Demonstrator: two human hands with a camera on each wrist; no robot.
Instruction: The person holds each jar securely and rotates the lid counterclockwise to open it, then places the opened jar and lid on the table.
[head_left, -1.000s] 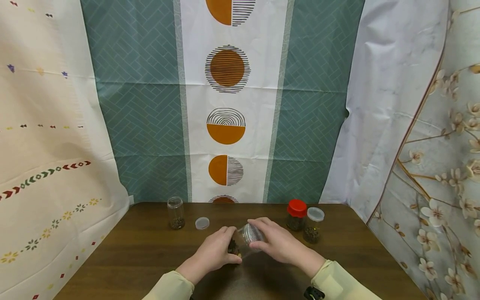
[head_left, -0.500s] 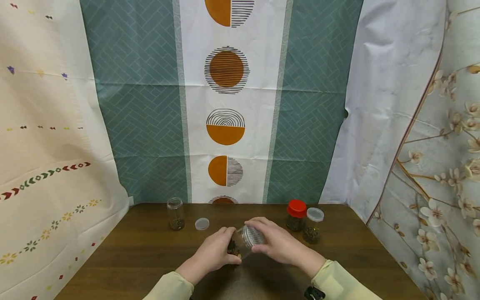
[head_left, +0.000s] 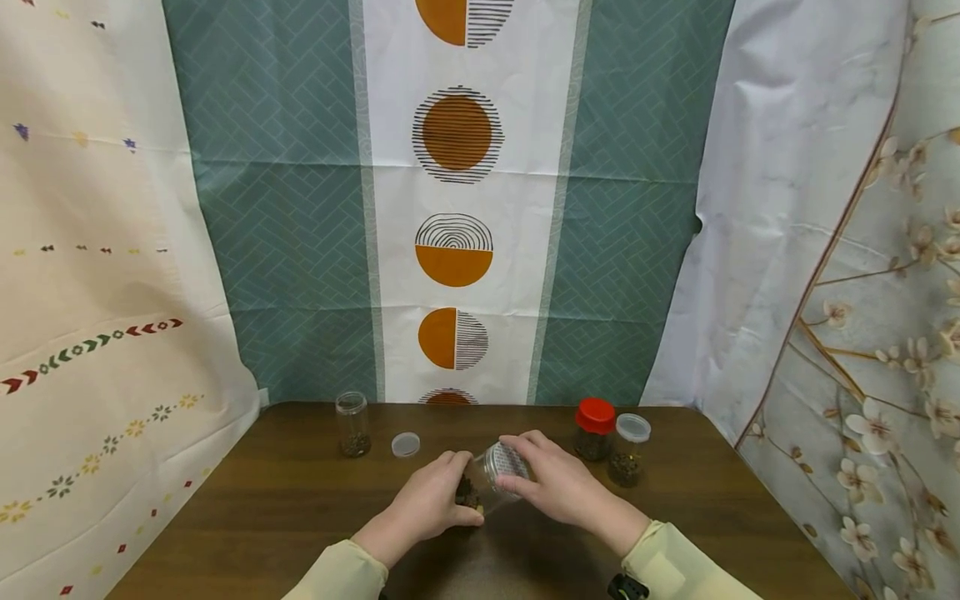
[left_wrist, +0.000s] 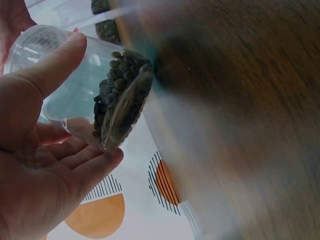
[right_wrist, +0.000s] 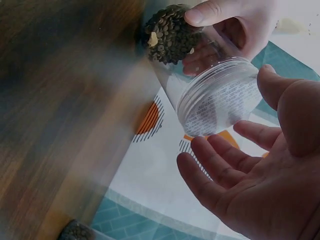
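Note:
A clear jar (head_left: 482, 487) is tilted between the two hands, low over the brown table. Dark seed-like pieces (left_wrist: 120, 80) lie heaped toward its base, with a few yellowish bits among them. My left hand (head_left: 426, 500) grips the jar around its lower part, thumb on one side and fingers on the other. The jar's clear lid (right_wrist: 220, 102) has a ribbed rim and a printed text disc, and faces right. My right hand (head_left: 558, 483) holds this lid by its edge, thumb and fingertips at opposite sides of the rim.
On the wooden table (head_left: 285, 517), an uncapped clear jar (head_left: 352, 425) with dark contents stands at the back left, beside a loose clear lid (head_left: 406, 444). At the back right are a red-lidded jar (head_left: 594, 429) and a clear-lidded jar (head_left: 627, 450). Patterned cloths (head_left: 300, 250) hang behind.
Both hands stay at the jar in almost the same place. The right hand's fingers have shifted slightly around the lid. The head view has tilted a little.

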